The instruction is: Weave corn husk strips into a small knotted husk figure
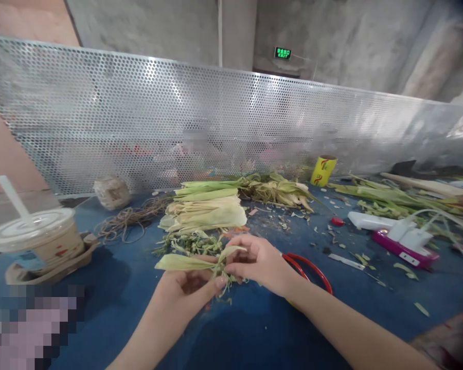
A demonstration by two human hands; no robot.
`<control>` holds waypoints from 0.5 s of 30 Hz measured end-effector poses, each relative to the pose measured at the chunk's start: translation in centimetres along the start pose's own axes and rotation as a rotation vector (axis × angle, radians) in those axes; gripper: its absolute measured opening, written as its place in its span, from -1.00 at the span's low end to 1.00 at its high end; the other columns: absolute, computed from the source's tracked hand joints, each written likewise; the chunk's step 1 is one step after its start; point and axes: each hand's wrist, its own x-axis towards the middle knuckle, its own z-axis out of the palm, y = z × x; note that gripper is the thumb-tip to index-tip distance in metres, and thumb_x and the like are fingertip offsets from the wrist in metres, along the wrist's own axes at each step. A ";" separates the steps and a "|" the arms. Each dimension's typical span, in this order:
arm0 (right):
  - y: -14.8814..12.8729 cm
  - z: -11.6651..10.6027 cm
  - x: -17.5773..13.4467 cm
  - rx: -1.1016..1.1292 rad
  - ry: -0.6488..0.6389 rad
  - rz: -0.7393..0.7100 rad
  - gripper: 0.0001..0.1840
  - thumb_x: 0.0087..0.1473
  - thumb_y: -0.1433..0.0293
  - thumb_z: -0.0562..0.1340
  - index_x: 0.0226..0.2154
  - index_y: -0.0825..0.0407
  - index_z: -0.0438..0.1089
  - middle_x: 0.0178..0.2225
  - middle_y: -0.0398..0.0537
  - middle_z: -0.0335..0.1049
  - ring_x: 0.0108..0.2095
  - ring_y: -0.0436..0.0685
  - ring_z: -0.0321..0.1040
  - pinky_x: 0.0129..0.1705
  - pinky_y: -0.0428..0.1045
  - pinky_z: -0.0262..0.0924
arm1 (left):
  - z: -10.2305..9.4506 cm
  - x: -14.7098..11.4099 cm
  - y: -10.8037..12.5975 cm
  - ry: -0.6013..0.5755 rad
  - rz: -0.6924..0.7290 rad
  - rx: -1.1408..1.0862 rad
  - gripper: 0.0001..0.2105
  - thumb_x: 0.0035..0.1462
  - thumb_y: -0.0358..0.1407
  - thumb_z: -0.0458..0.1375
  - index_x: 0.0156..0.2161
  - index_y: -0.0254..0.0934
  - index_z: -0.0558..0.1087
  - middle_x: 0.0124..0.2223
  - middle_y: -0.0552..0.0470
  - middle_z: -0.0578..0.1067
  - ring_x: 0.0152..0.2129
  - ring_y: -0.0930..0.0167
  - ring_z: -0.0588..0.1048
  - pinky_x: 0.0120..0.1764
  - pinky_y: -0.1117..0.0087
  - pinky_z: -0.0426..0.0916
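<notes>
My left hand (193, 290) is closed on a small bundle of pale green corn husk (183, 262), thumb and fingers pinching its gathered middle. My right hand (260, 264) meets it from the right, its fingers pinched on a curled husk strip of the same bundle. Thin shreds of husk hang below the fingertips. Just beyond lies a pile of small crumpled green pieces (189, 242). Behind that is a stack of flat corn husks (204, 210), and darker, shrivelled husks (275, 190) lie at its right. Red-handled scissors (312, 270) lie partly hidden behind my right forearm.
A drink cup (50, 239) with a straw stands in a carton holder at left. Near it are tangled twine (127, 221) and a wrapped ball (111, 192). At right are a blade (346, 261), a purple-and-white power strip (405, 249), and a yellow roll (323, 170). A perforated metal screen (216, 113) borders the table.
</notes>
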 end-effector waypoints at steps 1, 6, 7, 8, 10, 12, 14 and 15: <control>0.1 0.1 -0.1 0.019 -0.009 -0.001 -0.64 -0.21 0.31 0.34 -0.36 0.08 0.24 -0.55 -0.23 0.28 -0.61 -0.11 0.19 -0.54 -0.15 0.14 | 0.0 0.1 -0.1 0.008 -0.003 0.018 -0.75 -0.25 -0.20 0.28 -0.44 -0.33 0.47 -0.64 0.12 0.42 -0.70 0.51 0.31 -0.63 0.53 0.23; -0.1 0.3 -0.4 0.019 -0.034 -0.029 -0.56 -0.18 0.45 0.31 -0.21 0.05 0.17 -0.51 -0.25 0.29 -0.57 -0.10 0.24 -0.48 -0.13 0.18 | -0.2 0.1 0.3 0.019 0.031 0.100 -0.78 -0.15 -0.18 0.22 -0.50 -0.34 0.49 -0.63 0.06 0.49 -0.72 0.50 0.34 -0.68 0.55 0.23; -0.2 0.3 -0.5 0.008 -0.037 -0.021 -0.54 -0.18 0.47 0.31 -0.20 0.05 0.16 -0.50 -0.25 0.30 -0.56 -0.09 0.25 -0.47 -0.12 0.18 | -0.2 0.0 0.4 0.035 0.028 0.124 -0.78 -0.14 -0.18 0.21 -0.51 -0.34 0.50 -0.62 0.05 0.50 -0.75 0.51 0.33 -0.70 0.56 0.22; -0.4 0.2 -0.6 -0.002 -0.029 -0.009 -0.53 -0.19 0.49 0.31 -0.19 0.05 0.15 -0.51 -0.25 0.30 -0.55 -0.08 0.26 -0.47 -0.12 0.18 | -0.3 -0.1 0.6 0.047 0.015 0.154 -0.78 -0.13 -0.18 0.21 -0.53 -0.34 0.50 -0.63 0.04 0.51 -0.78 0.53 0.31 -0.74 0.57 0.19; -0.6 0.0 -0.6 -0.027 -0.007 0.003 -0.55 -0.20 0.50 0.30 -0.22 0.05 0.15 -0.54 -0.26 0.29 -0.55 -0.07 0.25 -0.47 -0.12 0.17 | -0.3 -0.3 0.7 0.019 -0.028 0.190 -0.75 -0.09 -0.18 0.18 -0.58 -0.37 0.49 -0.65 0.00 0.52 -0.84 0.55 0.30 -0.79 0.59 0.15; -0.6 0.0 -0.7 -0.061 0.011 -0.027 -0.62 -0.19 0.49 0.30 -0.28 0.05 0.16 -0.56 -0.26 0.27 -0.53 -0.07 0.25 -0.45 -0.12 0.16 | -0.2 -0.4 0.7 -0.088 -0.090 0.150 -0.69 -0.04 -0.18 0.13 -0.63 -0.38 0.46 -0.68 -0.02 0.50 -0.82 0.50 0.37 -0.82 0.60 0.15; -0.5 0.0 -0.7 -0.099 0.023 -0.066 -0.66 -0.17 0.50 0.28 -0.30 0.05 0.17 -0.54 -0.26 0.26 -0.50 -0.06 0.27 -0.40 -0.10 0.17 | 0.0 -0.4 0.6 -0.169 -0.131 0.068 -0.67 -0.02 -0.18 0.11 -0.64 -0.40 0.44 -0.68 -0.04 0.49 -0.76 0.42 0.46 -0.83 0.60 0.17; -0.5 0.1 -0.7 -0.115 0.027 -0.079 -0.67 -0.16 0.50 0.27 -0.29 0.04 0.17 -0.54 -0.26 0.26 -0.48 -0.05 0.28 -0.38 -0.10 0.17 | 0.0 -0.4 0.6 -0.172 -0.140 0.028 -0.71 -0.04 -0.19 0.13 -0.61 -0.41 0.44 -0.65 -0.04 0.51 -0.73 0.39 0.48 -0.84 0.61 0.17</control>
